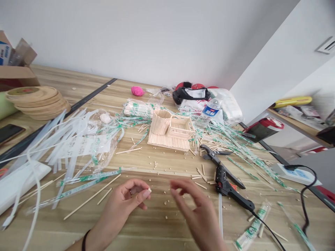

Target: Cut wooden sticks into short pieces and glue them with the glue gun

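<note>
My left hand point(128, 200) is closed in a pinch, with a small pale bit of wood point(149, 190) between thumb and forefinger above the table. To its right, my right hand point(193, 209) is raised with its thumb and fingers apart, slightly blurred, nothing seen between them. Beyond both hands stands a small model made of wooden sticks point(171, 130), with a round tower at left, a railed box at right and a flat stick base. Tiny cut stick pieces point(166, 202) lie scattered between the hands and the model.
Black cutters point(217, 158) and a black glue gun point(230, 188) with a cord lie at right among loose sticks. Clear glue sticks point(72, 150) and plastic wrappers are at left. A bottle point(209, 111) lies behind, near a pink yarn ball point(137, 91). Round wooden discs point(39, 101) are stacked far left.
</note>
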A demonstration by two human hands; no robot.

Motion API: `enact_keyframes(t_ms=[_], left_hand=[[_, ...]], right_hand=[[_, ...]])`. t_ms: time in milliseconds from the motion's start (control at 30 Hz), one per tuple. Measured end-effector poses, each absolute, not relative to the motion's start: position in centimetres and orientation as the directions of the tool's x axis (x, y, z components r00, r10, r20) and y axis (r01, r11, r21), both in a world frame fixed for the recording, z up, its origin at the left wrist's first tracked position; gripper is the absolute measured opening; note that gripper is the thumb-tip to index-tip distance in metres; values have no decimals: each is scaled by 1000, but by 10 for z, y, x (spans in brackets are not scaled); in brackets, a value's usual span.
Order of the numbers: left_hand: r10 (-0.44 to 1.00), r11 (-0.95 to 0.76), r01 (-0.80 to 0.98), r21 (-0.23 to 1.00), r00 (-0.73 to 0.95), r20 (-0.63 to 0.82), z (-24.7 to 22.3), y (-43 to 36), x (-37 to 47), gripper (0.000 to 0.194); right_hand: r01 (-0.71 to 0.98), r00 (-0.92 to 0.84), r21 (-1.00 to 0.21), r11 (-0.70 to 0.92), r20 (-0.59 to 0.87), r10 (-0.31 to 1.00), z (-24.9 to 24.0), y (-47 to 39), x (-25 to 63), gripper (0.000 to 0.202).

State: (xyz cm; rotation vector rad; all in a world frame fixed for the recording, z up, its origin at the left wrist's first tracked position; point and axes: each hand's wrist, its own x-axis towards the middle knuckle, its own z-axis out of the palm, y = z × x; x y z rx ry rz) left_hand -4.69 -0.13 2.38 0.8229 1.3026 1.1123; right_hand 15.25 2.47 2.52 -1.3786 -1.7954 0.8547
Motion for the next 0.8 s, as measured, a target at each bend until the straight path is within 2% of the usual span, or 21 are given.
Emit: enact_keyframes(t_ms=[67, 133, 200, 267, 333, 467, 633, 700, 800], left_hand=[[946, 301, -183, 936, -65, -317, 25, -1, -47, 17], [945, 308, -195, 931, -54, -324, 26, -1, -48, 16], [942, 317, -203, 926, -45, -332, 27, 0, -48, 16], [938, 331, -209, 920, -37, -346, 27, 0, -48, 16], [933, 348, -206, 914, -22, -360, 26, 0, -48, 16], [926, 370, -187, 910, 1, -376, 25, 0, -48, 17], [918, 390, -205, 898, 12, -396, 28, 0, -48, 19], [918, 391, -214, 895, 28, -395, 27, 1, -48, 20], [920, 389, -227, 893, 38, -391, 24, 2, -48, 21]], right_hand=[[771, -60, -607, 192, 231, 971, 19, 34, 194, 40], [950, 26, -308, 59, 267, 963, 7, 42, 242, 53], [995, 87, -65, -76, 183, 979, -7, 46, 286, 55], [993, 111, 14, -113, 129, 985, -21, 49, 318, 55], [997, 70, -22, -68, 102, 992, -31, 53, 335, 55], [996, 52, -84, -40, 143, 988, -33, 63, 332, 59], [991, 62, -126, -44, 142, 988, -12, 73, 314, 46], [956, 178, -265, -129, 172, 969, -1, 71, 302, 42], [730, 343, -647, -219, 70, 937, 17, 61, 272, 42]])
